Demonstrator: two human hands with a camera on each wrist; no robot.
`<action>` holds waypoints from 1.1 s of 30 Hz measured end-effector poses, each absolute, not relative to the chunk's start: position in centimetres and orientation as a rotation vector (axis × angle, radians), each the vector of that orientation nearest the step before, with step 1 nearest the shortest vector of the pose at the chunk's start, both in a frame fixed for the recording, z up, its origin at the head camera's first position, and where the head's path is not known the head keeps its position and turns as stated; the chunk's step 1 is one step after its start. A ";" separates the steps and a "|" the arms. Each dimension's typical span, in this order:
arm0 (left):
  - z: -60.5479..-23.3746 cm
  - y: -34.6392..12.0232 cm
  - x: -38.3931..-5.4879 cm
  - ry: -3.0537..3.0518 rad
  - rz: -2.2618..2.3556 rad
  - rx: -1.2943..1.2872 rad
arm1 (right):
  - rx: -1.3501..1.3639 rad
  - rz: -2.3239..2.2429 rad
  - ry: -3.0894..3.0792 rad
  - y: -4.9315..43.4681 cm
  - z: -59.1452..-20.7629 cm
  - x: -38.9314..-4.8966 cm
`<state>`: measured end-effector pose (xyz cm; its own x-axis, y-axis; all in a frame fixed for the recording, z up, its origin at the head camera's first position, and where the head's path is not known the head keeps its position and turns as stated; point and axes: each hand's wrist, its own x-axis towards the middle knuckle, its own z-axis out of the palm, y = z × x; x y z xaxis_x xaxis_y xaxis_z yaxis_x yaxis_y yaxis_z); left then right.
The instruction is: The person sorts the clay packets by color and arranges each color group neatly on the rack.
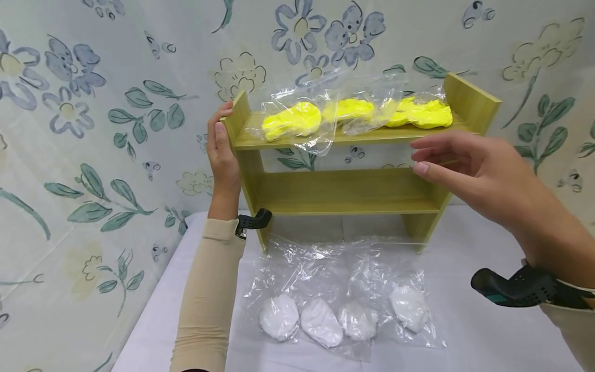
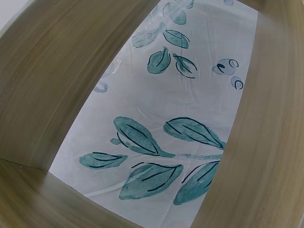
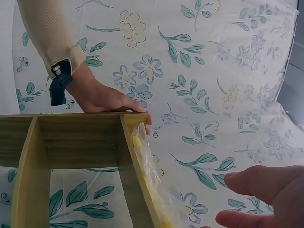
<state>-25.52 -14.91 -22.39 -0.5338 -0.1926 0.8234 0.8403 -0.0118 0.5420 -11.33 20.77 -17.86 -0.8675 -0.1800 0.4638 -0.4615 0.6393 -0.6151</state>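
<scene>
A small wooden shelf [image 1: 344, 191] stands upright, with clear bags of bright yellow lumps [image 1: 292, 121] lying along its top board. My left hand [image 1: 223, 150] grips the shelf's left side panel near the top, and the right wrist view shows that hand [image 3: 107, 99] against the panel, fingertips over its edge. In front of the shelf's upper right end, my right hand [image 1: 479, 178] hovers with fingers loosely extended and nothing held. The right wrist view catches its thumb and a finger [image 3: 251, 183] apart from the bags. Only the shelf's boards [image 2: 266, 118] show in the left wrist view, no hand.
Several clear bags with white lumps [image 1: 321, 323] lie in a row on the white-covered table [image 1: 465, 320], in front of the shelf. The middle board [image 1: 346, 191] of the shelf bears nothing. A flower-printed cloth [image 1: 139, 67] hangs behind and to the left.
</scene>
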 end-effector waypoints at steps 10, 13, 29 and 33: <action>-22.2 -14.7 -25.5 -1.486 -1.652 -0.699 | 0.446 1.118 -2.479 22.6 -22.4 -10.0; -22.2 -14.7 -25.5 -1.487 -1.654 -0.694 | 0.443 1.117 -2.487 23.1 -24.3 -9.8; -22.4 -14.9 -25.6 -1.489 -1.635 -0.706 | 0.267 1.088 -2.679 25.6 -33.1 -8.7; -22.4 -14.9 -25.6 -1.484 -1.627 -0.727 | 0.256 1.101 -2.696 25.9 -34.8 -8.6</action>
